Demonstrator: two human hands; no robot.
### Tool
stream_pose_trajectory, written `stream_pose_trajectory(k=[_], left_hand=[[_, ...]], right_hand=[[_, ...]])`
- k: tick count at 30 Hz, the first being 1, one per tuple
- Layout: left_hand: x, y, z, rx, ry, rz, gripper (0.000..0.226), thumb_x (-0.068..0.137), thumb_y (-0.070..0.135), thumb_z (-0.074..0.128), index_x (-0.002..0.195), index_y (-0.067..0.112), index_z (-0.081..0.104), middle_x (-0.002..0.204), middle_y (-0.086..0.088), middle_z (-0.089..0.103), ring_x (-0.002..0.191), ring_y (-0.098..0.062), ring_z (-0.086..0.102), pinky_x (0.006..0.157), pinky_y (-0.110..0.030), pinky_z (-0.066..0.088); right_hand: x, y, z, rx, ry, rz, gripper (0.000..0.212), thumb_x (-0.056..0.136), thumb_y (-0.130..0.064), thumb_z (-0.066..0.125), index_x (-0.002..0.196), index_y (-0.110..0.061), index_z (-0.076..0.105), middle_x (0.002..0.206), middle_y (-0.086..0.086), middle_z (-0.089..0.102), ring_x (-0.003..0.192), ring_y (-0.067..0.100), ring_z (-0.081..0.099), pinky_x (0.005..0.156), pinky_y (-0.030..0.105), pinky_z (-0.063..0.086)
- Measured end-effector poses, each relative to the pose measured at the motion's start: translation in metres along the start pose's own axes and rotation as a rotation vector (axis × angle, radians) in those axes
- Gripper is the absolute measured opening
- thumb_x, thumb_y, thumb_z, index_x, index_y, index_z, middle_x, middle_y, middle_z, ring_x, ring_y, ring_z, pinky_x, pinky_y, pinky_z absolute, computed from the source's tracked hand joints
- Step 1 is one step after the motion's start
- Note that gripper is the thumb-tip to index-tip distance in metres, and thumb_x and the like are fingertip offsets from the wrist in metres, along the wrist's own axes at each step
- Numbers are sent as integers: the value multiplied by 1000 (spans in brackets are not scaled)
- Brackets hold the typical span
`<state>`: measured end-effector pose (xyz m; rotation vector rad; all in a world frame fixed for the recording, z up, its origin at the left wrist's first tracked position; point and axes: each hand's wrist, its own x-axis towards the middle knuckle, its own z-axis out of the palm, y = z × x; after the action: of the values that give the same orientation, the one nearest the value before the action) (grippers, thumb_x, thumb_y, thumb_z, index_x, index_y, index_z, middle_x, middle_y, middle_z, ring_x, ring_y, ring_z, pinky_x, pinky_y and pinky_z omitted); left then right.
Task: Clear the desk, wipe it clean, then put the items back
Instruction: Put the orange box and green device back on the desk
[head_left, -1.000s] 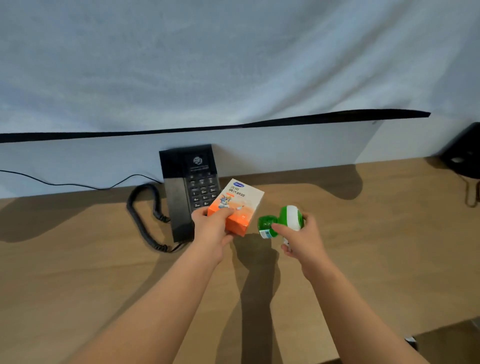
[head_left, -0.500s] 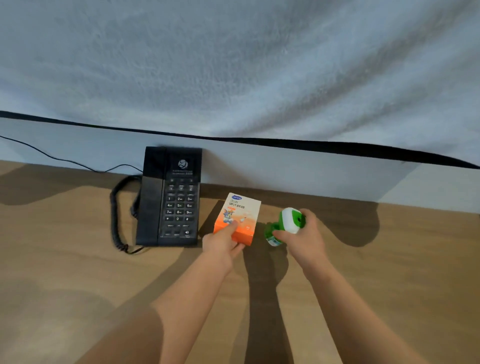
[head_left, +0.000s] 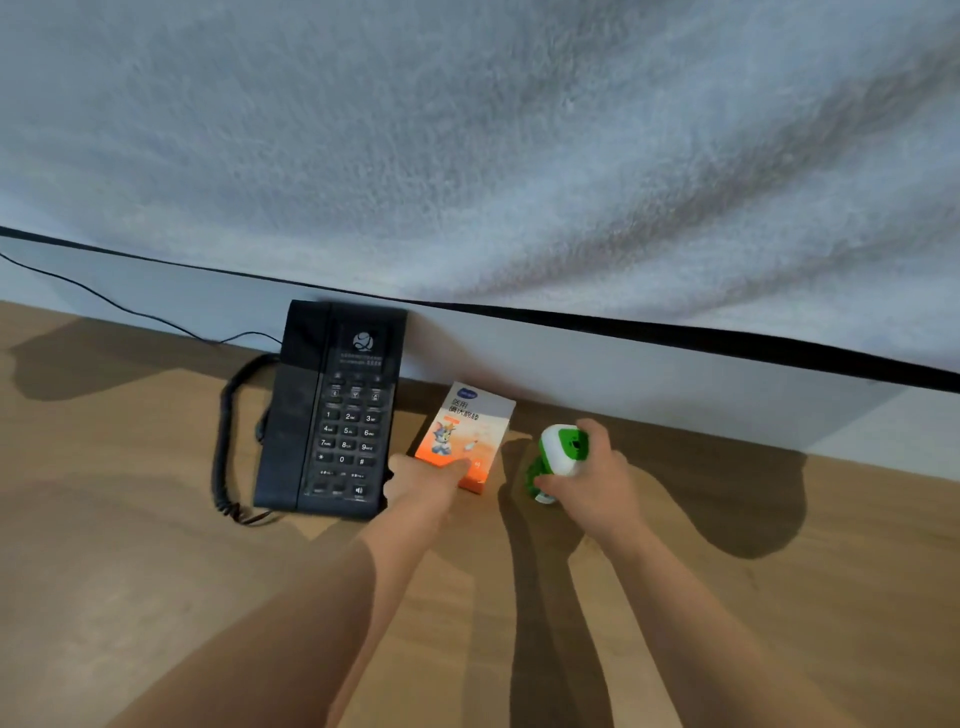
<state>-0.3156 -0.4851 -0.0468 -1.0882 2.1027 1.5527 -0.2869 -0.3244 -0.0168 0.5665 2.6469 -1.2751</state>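
Two items are at the back of the desk (head_left: 156, 571): the box (head_left: 470, 434), just right of the phone (head_left: 332, 415), pinched at its near end by the left hand (head_left: 426, 480), and the bottle (head_left: 561, 449), gripped in the right hand's (head_left: 597, 478) curled fingers.

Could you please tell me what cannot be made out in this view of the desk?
Head view:
The green bottle is largely hidden by the right hand.
The orange box has its near edge covered by the left hand, and its small print is blurred.
The phone cable is cut off by the left edge.
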Motion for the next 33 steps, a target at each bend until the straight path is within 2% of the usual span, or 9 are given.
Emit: stream_pose_trajectory(k=[3, 7, 9, 12, 15, 18, 25, 30, 33], left_hand=[[-19, -3, 6, 466, 95, 210, 72, 80, 39, 68, 131, 8, 26, 130, -15, 32, 112, -34, 49, 84, -37, 41], [-24, 6, 10, 951, 350, 608, 74, 82, 54, 57, 133, 9, 28, 131, -13, 34, 118, -29, 40, 94, -35, 36], [-18, 18, 13, 1017, 353, 645, 79, 81, 61, 53, 134, 9, 28, 135, -13, 31, 119, -29, 37, 96, -36, 33], [-8, 36, 25, 1047, 227, 582, 92, 75, 68, 56, 137, 7, 26, 138, -15, 28, 124, -30, 33, 100, -37, 31], [0, 46, 33, 1029, 94, 465, 97, 71, 67, 62, 138, 7, 26, 136, -15, 34, 125, -31, 34, 101, -38, 31], [5, 46, 31, 970, 55, 421, 93, 67, 61, 68, 135, 9, 31, 133, -15, 38, 123, -32, 37, 99, -39, 34], [7, 37, 12, 579, 132, 554, 93, 63, 41, 76, 135, 7, 27, 130, -11, 35, 122, -31, 36, 99, -39, 37], [14, 32, 13, 353, 172, 581, 88, 66, 29, 77, 134, 6, 26, 124, -12, 40, 109, -33, 49, 88, -45, 48], [18, 31, 16, 248, 165, 573, 88, 70, 25, 78, 137, 7, 24, 127, -12, 40, 110, -30, 50, 81, -37, 48]], right_hand=[[3, -1, 2, -28, 4, -5, 80, 76, -20, 75, 142, -26, 29, 124, 10, 41, 105, 26, 49, 88, 33, 42], [2, -4, 3, -64, 11, -6, 80, 78, -20, 74, 143, -26, 28, 131, 10, 38, 113, 28, 49, 91, 35, 42], [3, -4, 3, -83, 2, -6, 80, 79, -21, 75, 143, -26, 28, 131, 10, 39, 113, 28, 49, 91, 35, 43], [6, -3, 3, -97, -5, -10, 79, 78, -22, 75, 142, -27, 29, 130, 10, 39, 112, 28, 50, 90, 36, 45], [8, -4, 3, -97, -16, -20, 79, 78, -21, 75, 142, -28, 28, 129, 8, 37, 111, 27, 50, 86, 34, 45], [10, -1, 3, -113, -8, -47, 79, 77, -22, 75, 142, -28, 30, 128, 6, 39, 110, 25, 51, 83, 32, 45], [20, -6, 2, -135, 5, -59, 84, 78, -23, 74, 145, -29, 25, 131, 5, 41, 114, 23, 50, 85, 30, 44], [27, -13, 7, -136, -27, -76, 85, 77, -19, 73, 145, -31, 23, 130, 6, 44, 115, 25, 50, 89, 35, 46], [25, -11, 10, -69, -16, -72, 88, 77, -15, 75, 146, -26, 23, 131, 4, 46, 115, 21, 50, 88, 28, 43]])
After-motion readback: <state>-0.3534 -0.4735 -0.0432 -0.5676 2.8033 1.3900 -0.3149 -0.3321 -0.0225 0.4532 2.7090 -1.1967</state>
